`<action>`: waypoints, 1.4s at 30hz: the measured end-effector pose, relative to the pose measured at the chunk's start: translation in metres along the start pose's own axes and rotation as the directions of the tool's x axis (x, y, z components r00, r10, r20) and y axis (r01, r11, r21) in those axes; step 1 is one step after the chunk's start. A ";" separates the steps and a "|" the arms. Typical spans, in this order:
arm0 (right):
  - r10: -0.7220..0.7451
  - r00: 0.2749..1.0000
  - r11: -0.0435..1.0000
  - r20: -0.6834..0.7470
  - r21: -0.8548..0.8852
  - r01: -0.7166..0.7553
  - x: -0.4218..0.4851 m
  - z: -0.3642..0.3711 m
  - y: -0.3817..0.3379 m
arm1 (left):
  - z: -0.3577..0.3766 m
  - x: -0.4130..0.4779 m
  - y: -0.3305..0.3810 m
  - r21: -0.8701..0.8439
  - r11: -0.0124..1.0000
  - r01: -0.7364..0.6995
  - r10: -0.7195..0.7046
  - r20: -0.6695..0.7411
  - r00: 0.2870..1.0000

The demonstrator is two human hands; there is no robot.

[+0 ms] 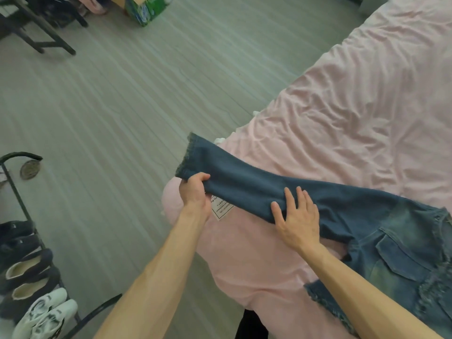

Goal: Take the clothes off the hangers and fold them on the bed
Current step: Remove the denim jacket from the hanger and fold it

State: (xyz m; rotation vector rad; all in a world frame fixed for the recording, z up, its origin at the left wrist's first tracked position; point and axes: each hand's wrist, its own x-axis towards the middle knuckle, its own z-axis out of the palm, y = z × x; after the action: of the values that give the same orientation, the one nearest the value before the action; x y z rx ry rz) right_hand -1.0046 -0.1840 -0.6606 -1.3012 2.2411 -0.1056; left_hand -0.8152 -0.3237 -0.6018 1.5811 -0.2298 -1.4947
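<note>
While the faded blue denim jacket [396,243] lies on the pink-sheeted bed [367,106], its sleeve [239,184] stretches left past the edge, cuff clenched in the left hand [195,194]. The right hand [297,216] presses flat mid-sleeve, fingers [288,195] straight, marking the likely fold

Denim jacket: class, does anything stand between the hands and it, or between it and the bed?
Nothing visible does. The left hand grips the sleeve of the denim jacket near its cuff, the right hand lies flat on that sleeve, and the jacket's body lies on the bed.
</note>
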 end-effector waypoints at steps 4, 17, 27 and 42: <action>0.031 0.999 0.997 -0.006 -0.070 -0.032 0.008 0.000 0.001 | -0.008 0.025 -0.008 0.114 0.993 -0.027 0.039 -0.111 0.993; 0.106 0.871 0.994 0.480 -0.087 -0.073 0.043 0.004 0.021 | -0.020 0.034 -0.011 0.200 0.961 0.192 -0.214 0.096 0.972; 0.126 0.943 0.004 0.309 0.950 -0.312 -0.027 -0.115 0.061 | 0.069 -0.121 -0.088 0.531 0.682 -0.504 -0.202 0.798 0.568; 0.935 0.341 0.024 0.097 0.942 -0.333 -0.241 -0.066 0.322 | 0.070 -0.229 -0.259 0.197 -0.245 -0.949 -0.199 0.948 0.248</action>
State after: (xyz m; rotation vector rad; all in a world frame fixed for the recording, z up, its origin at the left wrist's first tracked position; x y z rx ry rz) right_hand -1.1949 0.1728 -0.6104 0.6756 2.3607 -1.2794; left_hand -1.0448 -0.0569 -0.6138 0.8733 -2.8897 -0.8891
